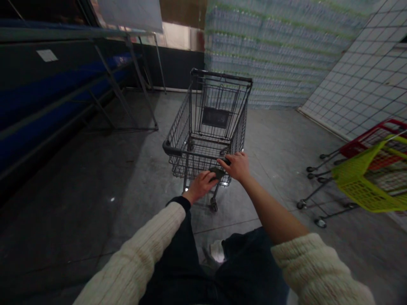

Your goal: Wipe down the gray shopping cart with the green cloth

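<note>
A grey wire shopping cart (206,127) stands in the middle of the concrete floor (95,190), straight ahead of the person. The left hand (201,185) is clenched over the dark handle (218,172) at the cart's near end. The right hand (237,166) grasps the same bar just beside it, fingers curled over the top. The basket's wire bottom shows all across. A dark plate (215,117) hangs on its far wall, its writing too blurred to read.

At the floor's far edge, wrapped packs of bottled water (270,55) are stacked high. At the right edge a red cart (362,142) and a yellow-green cart (362,180) sit nested. A white label (47,55) on the dark unit (47,93) along the left edge is unreadable.
</note>
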A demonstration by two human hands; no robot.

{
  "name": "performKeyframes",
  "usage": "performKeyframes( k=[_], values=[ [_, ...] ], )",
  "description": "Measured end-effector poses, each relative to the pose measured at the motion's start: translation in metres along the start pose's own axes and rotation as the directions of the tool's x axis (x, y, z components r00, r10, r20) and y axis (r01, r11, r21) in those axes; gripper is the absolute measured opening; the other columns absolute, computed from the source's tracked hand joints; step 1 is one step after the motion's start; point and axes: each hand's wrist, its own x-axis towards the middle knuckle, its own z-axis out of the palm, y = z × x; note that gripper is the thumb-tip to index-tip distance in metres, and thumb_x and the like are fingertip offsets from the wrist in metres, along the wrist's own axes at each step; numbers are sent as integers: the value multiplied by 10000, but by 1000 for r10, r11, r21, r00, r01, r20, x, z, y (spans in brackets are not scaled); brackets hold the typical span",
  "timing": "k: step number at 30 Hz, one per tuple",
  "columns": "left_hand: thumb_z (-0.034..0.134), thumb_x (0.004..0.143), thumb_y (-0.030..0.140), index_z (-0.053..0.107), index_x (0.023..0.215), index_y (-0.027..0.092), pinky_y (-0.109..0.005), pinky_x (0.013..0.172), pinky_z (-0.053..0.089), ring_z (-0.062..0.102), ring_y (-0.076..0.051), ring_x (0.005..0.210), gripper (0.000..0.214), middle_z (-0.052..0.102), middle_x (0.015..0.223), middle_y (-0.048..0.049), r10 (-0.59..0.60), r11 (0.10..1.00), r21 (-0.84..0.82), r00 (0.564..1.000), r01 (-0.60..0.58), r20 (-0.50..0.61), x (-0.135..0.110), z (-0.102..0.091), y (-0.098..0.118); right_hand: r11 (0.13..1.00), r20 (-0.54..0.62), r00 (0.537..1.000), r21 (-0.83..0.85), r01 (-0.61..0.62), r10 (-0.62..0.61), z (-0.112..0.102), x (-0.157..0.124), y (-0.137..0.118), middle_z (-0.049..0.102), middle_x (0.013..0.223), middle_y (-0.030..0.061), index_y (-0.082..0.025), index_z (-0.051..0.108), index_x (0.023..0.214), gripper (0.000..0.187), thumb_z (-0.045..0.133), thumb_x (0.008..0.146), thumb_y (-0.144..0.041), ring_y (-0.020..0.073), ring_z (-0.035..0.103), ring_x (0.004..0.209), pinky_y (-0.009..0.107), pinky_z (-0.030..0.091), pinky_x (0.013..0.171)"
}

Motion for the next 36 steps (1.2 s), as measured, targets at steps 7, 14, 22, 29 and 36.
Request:
performKeyframes(
  k=[7,14,22,29,36],
  values=[
    [534,911,202,688,970,214,-371,936,481,535,-197,1083,166,632,1114,-63,152,987,-63,978,-145,143,28,10,0,1000,2,1000,-7,17,-17,-2,-3,2,697,740,59,-209,643,700,532,374,935,-603,204,554,789,353,274,837],
    [535,873,144,706,952,221,-404,922,460,485,-238,1085,203,595,1114,-78,-211,975,76,976,207,48,-43,-26,-66,1000,7,1000,18,0,0,0,-2,2,703,746,62,-203,651,700,548,375,927,-618,211,547,804,365,261,847],
    [509,928,225,678,1022,274,-369,985,431,485,-198,1140,199,613,1125,-38,118,993,-20,992,-119,-38,28,-5,0,1000,-9,1000,8,6,-6,-1,-5,2,703,750,53,-207,642,689,513,408,922,-600,198,540,779,356,263,839],
    [548,874,159,700,963,259,-393,920,456,502,-226,1078,203,608,1096,-61,-141,990,11,990,140,16,-14,-17,-58,1000,-16,1000,2,3,-3,1,-3,4,689,708,48,-208,634,671,525,413,915,-617,194,549,766,350,273,837],
    [511,869,126,703,948,246,-413,962,438,460,-236,1110,240,571,1102,-66,-216,976,-3,961,219,-171,-14,-21,-27,1000,-22,1000,12,-14,14,1,-4,0,705,753,54,-208,642,685,519,391,928,-591,201,549,783,359,271,842]
  ],
)
